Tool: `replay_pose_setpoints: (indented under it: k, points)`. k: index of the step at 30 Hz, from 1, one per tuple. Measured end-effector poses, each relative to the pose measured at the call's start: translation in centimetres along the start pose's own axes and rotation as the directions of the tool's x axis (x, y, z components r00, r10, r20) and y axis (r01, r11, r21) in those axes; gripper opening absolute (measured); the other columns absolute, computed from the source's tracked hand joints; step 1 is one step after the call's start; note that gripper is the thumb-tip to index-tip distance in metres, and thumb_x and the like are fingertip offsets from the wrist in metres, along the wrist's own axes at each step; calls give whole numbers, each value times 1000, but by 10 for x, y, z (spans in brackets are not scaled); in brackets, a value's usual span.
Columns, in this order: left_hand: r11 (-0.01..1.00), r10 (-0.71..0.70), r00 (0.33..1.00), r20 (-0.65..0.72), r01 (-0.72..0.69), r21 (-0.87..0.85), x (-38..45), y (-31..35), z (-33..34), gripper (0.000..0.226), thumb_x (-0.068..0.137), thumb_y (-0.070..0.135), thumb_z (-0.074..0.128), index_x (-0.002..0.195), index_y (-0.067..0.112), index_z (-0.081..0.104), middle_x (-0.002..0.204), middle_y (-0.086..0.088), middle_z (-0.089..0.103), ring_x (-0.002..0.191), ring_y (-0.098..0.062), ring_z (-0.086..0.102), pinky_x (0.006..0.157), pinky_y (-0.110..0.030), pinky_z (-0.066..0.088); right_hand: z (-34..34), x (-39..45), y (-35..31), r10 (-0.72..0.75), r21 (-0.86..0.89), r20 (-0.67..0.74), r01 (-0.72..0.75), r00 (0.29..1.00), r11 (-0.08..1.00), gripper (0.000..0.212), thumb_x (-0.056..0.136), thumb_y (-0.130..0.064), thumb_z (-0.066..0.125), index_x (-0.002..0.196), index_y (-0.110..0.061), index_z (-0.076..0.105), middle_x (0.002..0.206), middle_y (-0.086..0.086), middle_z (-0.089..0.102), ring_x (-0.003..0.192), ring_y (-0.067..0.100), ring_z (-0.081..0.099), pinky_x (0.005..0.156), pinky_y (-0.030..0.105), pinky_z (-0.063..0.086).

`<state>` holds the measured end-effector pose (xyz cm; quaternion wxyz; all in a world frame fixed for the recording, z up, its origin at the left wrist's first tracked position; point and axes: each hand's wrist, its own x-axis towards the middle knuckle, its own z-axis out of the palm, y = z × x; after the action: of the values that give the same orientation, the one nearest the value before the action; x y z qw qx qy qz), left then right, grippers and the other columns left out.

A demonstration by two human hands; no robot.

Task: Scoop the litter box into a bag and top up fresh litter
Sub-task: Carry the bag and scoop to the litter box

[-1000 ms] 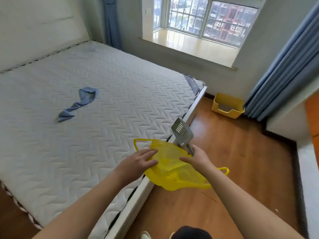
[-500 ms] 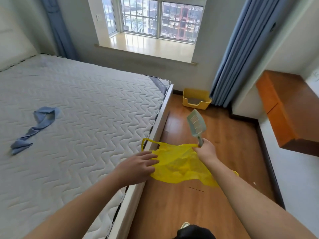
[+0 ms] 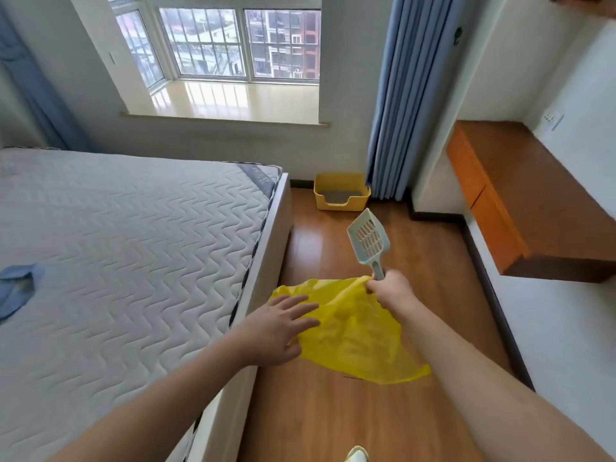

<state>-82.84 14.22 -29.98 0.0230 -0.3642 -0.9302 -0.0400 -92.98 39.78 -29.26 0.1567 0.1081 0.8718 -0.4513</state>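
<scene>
Right now the right hand (image 3: 391, 290) is clenched around the handle of the scoop (image 3: 369, 241) and pinches the top edge of the yellow bag (image 3: 353, 331) in the same grip, so the bag hangs below it. The left hand (image 3: 276, 328) lies with straight, spread fingers against the bag's left side, gripping nothing. Straight ahead, far along the wooden floor (image 3: 333, 411) beside the curtain (image 3: 400, 95), sits the litter box (image 3: 341, 192), well apart from both hands. The scoop's long axis points up and away toward it, and the right hand is the nearer one, so I judge the next step is a walk forward.
</scene>
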Motion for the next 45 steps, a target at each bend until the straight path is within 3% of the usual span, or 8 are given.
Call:
replay_pose_setpoints:
  k: [5, 11, 17, 21, 27, 34, 38, 45]
  points:
    - [966, -257, 966, 14, 257, -26, 80, 18, -4, 69, 92, 64, 35, 149, 26, 38, 156, 2, 36, 147, -23, 26, 121, -45, 18, -12, 23, 3, 51, 160, 58, -60, 997, 985, 7, 82, -15, 63, 87, -16, 58, 72, 3, 57, 58, 17, 51, 49, 25, 41]
    - [784, -613, 764, 201, 619, 37, 133, 31, 18, 95, 87, 66, 50, 155, 27, -3, 163, -4, 11, 150, -29, 12, 118, -53, 19, -21, 41, 0, 41, 388, 140, -93, 989, 917, 17, 83, -1, 56, 78, -16, 49, 52, -2, 40, 41, 11, 30, 38, 22, 28]
    - [671, -691, 684, 232, 727, -145, 163, -4, 27, 47, 98, 12, 36, 144, 20, 37, 150, -9, 41, 132, -32, 44, 96, -43, 47, -33, 70, -3, -20, 217, 74, 4, 997, 976, 22, 81, -9, 66, 78, -18, 47, 62, -1, 44, 51, 13, 39, 48, 26, 32]
    - [485, -717, 626, 305, 763, -427, 174, -50, 22, 37, 94, 14, 38, 126, 21, 57, 112, -11, 66, 98, -33, 61, 82, -42, 52, -34, 98, 1, -100, -20, -61, 99, 993, 995, 31, 72, -25, 80, 85, -20, 53, 93, 2, 55, 81, 19, 54, 69, 28, 40]
    - [269, -670, 646, 365, 670, -691, 192, -130, 16, 36, 92, 5, 39, 112, 14, 67, 105, -10, 67, 96, -29, 60, 84, -44, 52, -27, 147, 4, 1, -113, -139, -17, 990, 993, 47, 71, -30, 82, 111, -17, 62, 109, 1, 55, 97, 20, 56, 85, 31, 46]
    - [462, -583, 747, 320, 629, -625, 208, -222, 12, 37, 88, 6, 41, 106, 22, 68, 96, -6, 68, 89, -26, 61, 77, -42, 52, -20, 197, -36, 97, -182, -258, -147, 961, 972, 22, 87, -28, 63, 99, -12, 69, 91, 11, 69, 88, 34, 63, 66, 31, 42]
    - [649, -577, 766, 282, 640, -411, 213, -263, 17, 45, 91, 6, 37, 126, 25, 58, 113, -7, 66, 101, -29, 61, 79, -37, 51, -22, 208, -52, 78, -252, -280, -152, 957, 956, 10, 88, -26, 61, 90, -16, 63, 80, 2, 60, 78, 29, 57, 65, 30, 40]
    - [628, -608, 735, 300, 676, -386, 243, -307, 25, 41, 89, 5, 38, 117, 25, 61, 106, -7, 64, 99, -30, 60, 73, -34, 47, -36, 249, -62, 133, -213, -278, -196, 951, 957, 9, 87, -24, 63, 87, -16, 60, 79, 3, 61, 76, 27, 57, 64, 29, 40]
